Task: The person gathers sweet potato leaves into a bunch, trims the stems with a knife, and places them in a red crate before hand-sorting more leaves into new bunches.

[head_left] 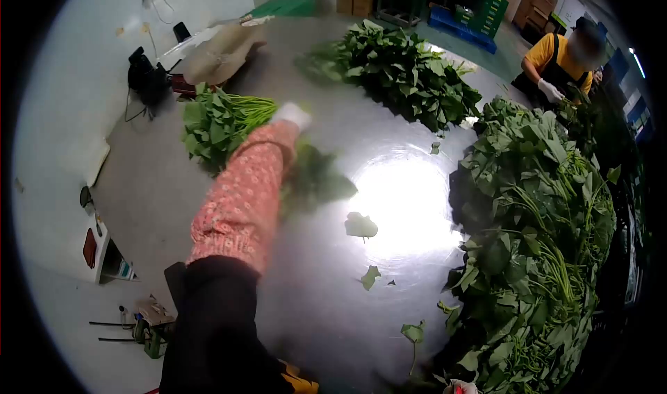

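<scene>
My left hand (292,115), in a white glove and a pink floral sleeve, reaches far over the metal table (306,311). It is smeared by motion, right at the stem ends of a bunch of leafy greens (215,120) lying on the left. Blurred leaves (316,175) show below the wrist, partly behind the sleeve; I cannot tell whether the hand grips them. At the bottom edge, a small white and red patch of my right hand (460,387) shows beside the big pile of leafy greens (535,234); its fingers are hidden.
Another heap of greens (410,71) lies at the table's far side. Loose leaves (361,224) are scattered mid-table, near a bright glare. A brown sack (222,52) rests at the far left. Across the big pile stands a co-worker (566,61) with white gloves. Green crates (490,12) stand behind.
</scene>
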A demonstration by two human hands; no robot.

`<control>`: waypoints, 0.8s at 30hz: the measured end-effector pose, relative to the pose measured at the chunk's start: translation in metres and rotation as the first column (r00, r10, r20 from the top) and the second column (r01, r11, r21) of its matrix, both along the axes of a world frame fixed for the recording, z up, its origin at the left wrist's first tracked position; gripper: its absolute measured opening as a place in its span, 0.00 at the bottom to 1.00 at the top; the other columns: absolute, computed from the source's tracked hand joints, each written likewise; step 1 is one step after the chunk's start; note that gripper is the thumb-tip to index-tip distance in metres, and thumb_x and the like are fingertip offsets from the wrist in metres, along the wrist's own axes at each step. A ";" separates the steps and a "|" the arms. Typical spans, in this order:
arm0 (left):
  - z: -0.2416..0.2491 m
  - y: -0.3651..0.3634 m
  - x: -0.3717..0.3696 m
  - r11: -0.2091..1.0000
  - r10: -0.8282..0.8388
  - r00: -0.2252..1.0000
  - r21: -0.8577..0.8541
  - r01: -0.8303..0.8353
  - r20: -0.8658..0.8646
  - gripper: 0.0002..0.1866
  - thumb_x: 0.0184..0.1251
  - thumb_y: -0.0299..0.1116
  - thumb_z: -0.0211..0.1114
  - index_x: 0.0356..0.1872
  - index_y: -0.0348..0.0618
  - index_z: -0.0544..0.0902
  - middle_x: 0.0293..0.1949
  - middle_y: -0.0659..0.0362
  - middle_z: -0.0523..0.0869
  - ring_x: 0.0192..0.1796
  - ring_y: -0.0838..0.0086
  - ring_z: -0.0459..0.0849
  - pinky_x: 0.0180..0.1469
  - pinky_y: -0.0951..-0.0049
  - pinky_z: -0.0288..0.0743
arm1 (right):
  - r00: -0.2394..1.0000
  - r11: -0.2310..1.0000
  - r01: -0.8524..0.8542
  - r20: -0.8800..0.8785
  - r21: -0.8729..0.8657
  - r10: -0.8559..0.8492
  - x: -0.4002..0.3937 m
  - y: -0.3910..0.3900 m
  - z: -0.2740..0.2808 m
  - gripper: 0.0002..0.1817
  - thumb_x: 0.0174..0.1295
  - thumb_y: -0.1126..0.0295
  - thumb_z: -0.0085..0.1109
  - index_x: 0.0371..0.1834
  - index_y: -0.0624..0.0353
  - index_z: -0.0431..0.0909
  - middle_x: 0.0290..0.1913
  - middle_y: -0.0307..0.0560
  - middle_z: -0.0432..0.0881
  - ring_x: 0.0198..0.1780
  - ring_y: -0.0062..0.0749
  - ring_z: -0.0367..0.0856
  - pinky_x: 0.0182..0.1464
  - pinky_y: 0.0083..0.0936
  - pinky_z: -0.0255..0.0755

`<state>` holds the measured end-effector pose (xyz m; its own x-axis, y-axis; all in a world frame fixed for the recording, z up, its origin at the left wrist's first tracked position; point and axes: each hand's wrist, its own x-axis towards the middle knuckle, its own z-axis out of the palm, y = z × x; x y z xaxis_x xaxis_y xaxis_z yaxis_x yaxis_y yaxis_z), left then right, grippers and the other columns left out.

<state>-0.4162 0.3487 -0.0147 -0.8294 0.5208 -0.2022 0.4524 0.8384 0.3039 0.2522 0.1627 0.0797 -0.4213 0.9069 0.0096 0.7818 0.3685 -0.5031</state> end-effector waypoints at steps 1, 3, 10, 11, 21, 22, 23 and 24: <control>0.006 0.005 -0.009 1.000 0.008 0.999 0.027 -0.007 -0.047 0.25 0.65 0.49 0.59 0.54 0.42 0.85 0.60 0.44 0.81 0.63 0.50 0.79 0.63 0.59 0.74 | 1.000 0.998 0.022 -0.008 -0.051 -0.023 -0.005 0.004 -0.003 0.13 0.56 0.77 0.70 0.44 0.55 0.85 0.28 0.44 0.82 0.27 0.29 0.80 0.35 0.22 0.77; 0.019 0.013 -0.016 0.985 0.033 0.995 0.174 -0.017 -0.090 0.22 0.64 0.47 0.59 0.49 0.41 0.87 0.56 0.44 0.83 0.60 0.49 0.81 0.58 0.56 0.77 | 0.998 0.986 0.060 -0.018 -0.156 -0.063 -0.014 0.010 -0.007 0.12 0.55 0.77 0.70 0.43 0.55 0.85 0.28 0.43 0.82 0.27 0.28 0.80 0.34 0.23 0.77; -0.037 0.031 -0.043 0.965 0.183 0.960 0.225 -0.134 -0.214 0.56 0.39 0.64 0.78 0.65 0.31 0.70 0.65 0.38 0.74 0.68 0.52 0.74 0.70 0.57 0.67 | 1.000 0.989 0.006 0.007 -0.147 -0.005 -0.029 0.023 -0.019 0.14 0.54 0.79 0.69 0.45 0.56 0.84 0.27 0.44 0.81 0.26 0.29 0.78 0.34 0.25 0.76; -0.035 0.030 -0.044 0.945 0.198 0.964 0.296 -0.139 -0.178 0.57 0.38 0.65 0.79 0.65 0.31 0.70 0.65 0.37 0.74 0.69 0.52 0.73 0.71 0.57 0.66 | 1.000 0.988 -0.004 -0.003 -0.153 0.003 -0.029 0.023 -0.020 0.14 0.54 0.79 0.69 0.45 0.56 0.84 0.27 0.44 0.81 0.26 0.30 0.79 0.34 0.25 0.76; 0.032 0.018 -0.137 0.808 -0.152 0.872 0.450 0.381 -0.466 0.38 0.59 0.63 0.66 0.42 0.26 0.86 0.42 0.38 0.88 0.44 0.50 0.86 0.53 0.59 0.74 | 0.984 0.974 -0.155 -0.117 -0.166 0.137 -0.027 -0.013 -0.044 0.21 0.58 0.68 0.68 0.55 0.59 0.78 0.41 0.54 0.83 0.39 0.52 0.83 0.39 0.41 0.77; 0.059 0.002 -0.089 0.658 -0.157 0.961 0.702 0.272 -0.226 0.32 0.61 0.57 0.69 0.45 0.30 0.86 0.41 0.46 0.88 0.42 0.58 0.86 0.51 0.63 0.76 | 0.987 0.961 -0.160 -0.053 -0.227 0.151 -0.031 -0.018 -0.041 0.22 0.60 0.67 0.67 0.57 0.60 0.76 0.42 0.55 0.82 0.41 0.52 0.83 0.41 0.40 0.77; 0.090 -0.015 -0.036 0.455 -0.196 0.981 0.887 0.084 0.007 0.27 0.63 0.51 0.71 0.48 0.35 0.85 0.40 0.54 0.88 0.40 0.65 0.86 0.49 0.68 0.77 | 0.990 0.940 -0.134 -0.079 -0.314 0.114 -0.032 -0.025 -0.046 0.23 0.61 0.67 0.65 0.59 0.59 0.75 0.44 0.55 0.82 0.43 0.54 0.82 0.44 0.38 0.77; 0.104 -0.025 -0.015 0.397 -0.310 0.933 0.917 -0.047 0.182 0.24 0.65 0.44 0.72 0.55 0.37 0.82 0.45 0.58 0.86 0.44 0.72 0.84 0.50 0.73 0.77 | 0.976 0.953 -0.174 -0.174 -0.247 0.133 -0.032 -0.033 -0.059 0.23 0.62 0.65 0.64 0.60 0.58 0.74 0.44 0.56 0.81 0.43 0.54 0.82 0.44 0.40 0.76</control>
<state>-0.4314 0.3236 0.0888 -0.7265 0.6383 0.2546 0.2746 -0.0699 0.9590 0.2197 0.1294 0.0207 -0.5676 0.8111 -0.1415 0.6318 0.3189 -0.7065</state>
